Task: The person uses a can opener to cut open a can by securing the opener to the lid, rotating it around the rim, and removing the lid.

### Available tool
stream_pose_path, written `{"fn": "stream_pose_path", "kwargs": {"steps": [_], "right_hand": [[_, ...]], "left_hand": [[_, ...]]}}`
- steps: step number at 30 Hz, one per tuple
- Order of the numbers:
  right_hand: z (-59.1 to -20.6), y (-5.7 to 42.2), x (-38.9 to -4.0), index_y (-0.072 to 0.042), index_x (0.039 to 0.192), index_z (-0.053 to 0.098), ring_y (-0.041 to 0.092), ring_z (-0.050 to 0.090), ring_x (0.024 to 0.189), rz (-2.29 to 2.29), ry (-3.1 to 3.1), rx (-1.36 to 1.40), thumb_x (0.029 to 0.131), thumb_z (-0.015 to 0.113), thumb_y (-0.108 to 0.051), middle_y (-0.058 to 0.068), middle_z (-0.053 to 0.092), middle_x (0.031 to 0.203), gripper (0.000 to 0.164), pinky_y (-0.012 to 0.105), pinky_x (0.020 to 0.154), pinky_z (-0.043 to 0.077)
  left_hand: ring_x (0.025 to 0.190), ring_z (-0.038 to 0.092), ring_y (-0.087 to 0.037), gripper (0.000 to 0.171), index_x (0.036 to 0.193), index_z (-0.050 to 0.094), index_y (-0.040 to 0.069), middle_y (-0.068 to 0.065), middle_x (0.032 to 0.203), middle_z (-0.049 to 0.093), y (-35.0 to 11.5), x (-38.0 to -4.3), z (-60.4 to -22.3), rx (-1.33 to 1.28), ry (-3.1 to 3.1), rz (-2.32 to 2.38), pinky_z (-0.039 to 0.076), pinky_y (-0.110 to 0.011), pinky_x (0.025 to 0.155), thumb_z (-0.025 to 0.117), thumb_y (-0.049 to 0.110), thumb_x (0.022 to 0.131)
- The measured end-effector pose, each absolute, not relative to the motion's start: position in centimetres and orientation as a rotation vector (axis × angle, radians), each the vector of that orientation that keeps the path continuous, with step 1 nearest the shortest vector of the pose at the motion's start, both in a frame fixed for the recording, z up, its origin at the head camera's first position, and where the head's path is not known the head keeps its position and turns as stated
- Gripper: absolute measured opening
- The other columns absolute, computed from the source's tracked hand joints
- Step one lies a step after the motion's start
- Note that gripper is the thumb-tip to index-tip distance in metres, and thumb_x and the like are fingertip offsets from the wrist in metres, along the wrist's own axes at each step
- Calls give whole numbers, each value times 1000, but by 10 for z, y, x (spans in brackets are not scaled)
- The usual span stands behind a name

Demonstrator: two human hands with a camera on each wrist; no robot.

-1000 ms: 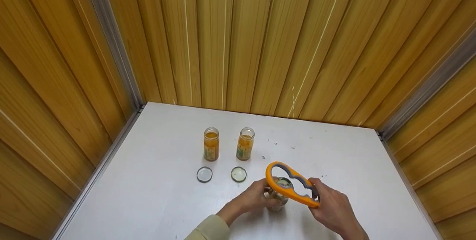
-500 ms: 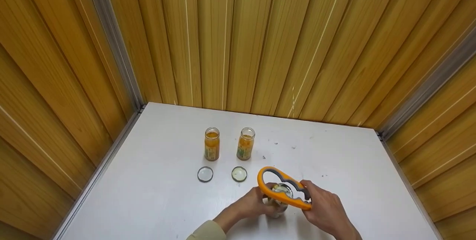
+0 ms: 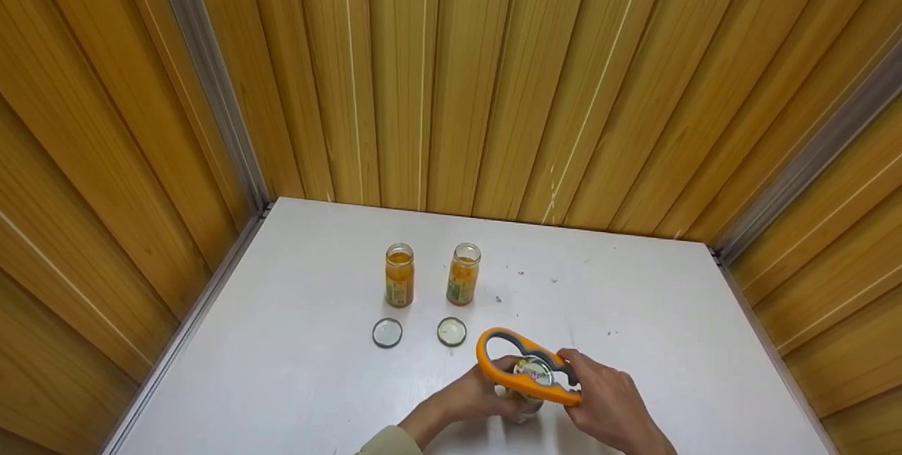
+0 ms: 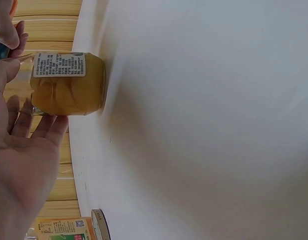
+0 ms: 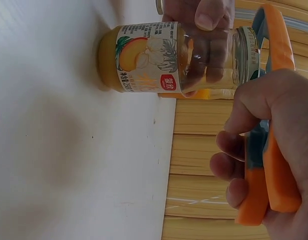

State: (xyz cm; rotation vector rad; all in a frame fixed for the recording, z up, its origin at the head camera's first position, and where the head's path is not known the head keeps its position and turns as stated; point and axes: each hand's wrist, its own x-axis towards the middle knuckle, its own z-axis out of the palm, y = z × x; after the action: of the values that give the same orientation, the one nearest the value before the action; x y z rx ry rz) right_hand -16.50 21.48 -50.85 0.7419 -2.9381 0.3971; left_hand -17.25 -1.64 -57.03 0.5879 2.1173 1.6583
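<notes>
My left hand (image 3: 471, 393) grips a glass jar (image 5: 149, 57) around its upper part. The jar stands upright on the white table, with a fruit-picture label and yellow-orange contents. A metal lid (image 5: 251, 52) sits on its mouth. In my right hand (image 3: 609, 399) are the handles of an orange and grey jar opener (image 3: 525, 383), fingers curled round them. Its scalloped loop lies over and around the lid; how tightly it touches the lid cannot be told. The left wrist view shows the jar's back label (image 4: 59, 65), with my left fingers (image 4: 49, 127) beside the glass.
Two open glass jars with orange contents, a left one (image 3: 399, 279) and a right one (image 3: 463, 277), stand farther back. Before them lie two loose lids, one (image 3: 387, 332) left and one (image 3: 452, 331) right. Wooden panel walls (image 3: 451, 89) enclose the white table (image 3: 296, 370).
Both hands, the jar and the jar opener have shifted left and nearer to me. The opener's loop has come lower about the lid. The two other jars and loose lids stay put.
</notes>
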Motion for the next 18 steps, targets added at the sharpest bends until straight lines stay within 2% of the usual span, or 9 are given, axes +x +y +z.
{"fn": "stream_pose_path", "kwargs": {"steps": [3,7,11,14,18], "right_hand": [[-510,214,-163,-24,117,52,-2,53,67,405,-2926,782,64,75,-17,-16,60,89,57,23,55,46],[-507,213,-162,-22,124,52,1,55,71,379,-2983,791,68,74,-19,-15,60,92,60,27,58,48],[-502,211,-160,-21,133,48,11,60,77,294,-3044,781,70,77,-21,-6,60,97,70,33,59,50],[-499,211,-156,-19,138,43,19,61,80,233,-3025,811,67,79,-17,2,60,101,80,36,58,52],[-500,212,-151,-15,136,41,15,60,79,228,-2976,861,66,78,-7,2,61,108,80,32,61,53]], "left_hand": [[112,47,-2,61,124,50,41,21,119,54,-16,-171,-571,623,2124,1672,32,-43,103,79,23,73],[113,46,-2,59,123,50,40,20,119,54,-16,-169,-572,648,2113,1691,30,-44,103,79,26,74],[114,46,-3,58,123,51,40,20,120,54,-16,-168,-573,666,2096,1708,30,-44,103,79,27,74],[114,46,-3,57,123,51,39,20,120,54,-15,-168,-574,669,2088,1718,32,-42,102,78,26,75],[113,47,-3,58,123,51,40,20,119,54,-14,-168,-573,625,2084,1713,31,-45,103,79,27,74]]}}
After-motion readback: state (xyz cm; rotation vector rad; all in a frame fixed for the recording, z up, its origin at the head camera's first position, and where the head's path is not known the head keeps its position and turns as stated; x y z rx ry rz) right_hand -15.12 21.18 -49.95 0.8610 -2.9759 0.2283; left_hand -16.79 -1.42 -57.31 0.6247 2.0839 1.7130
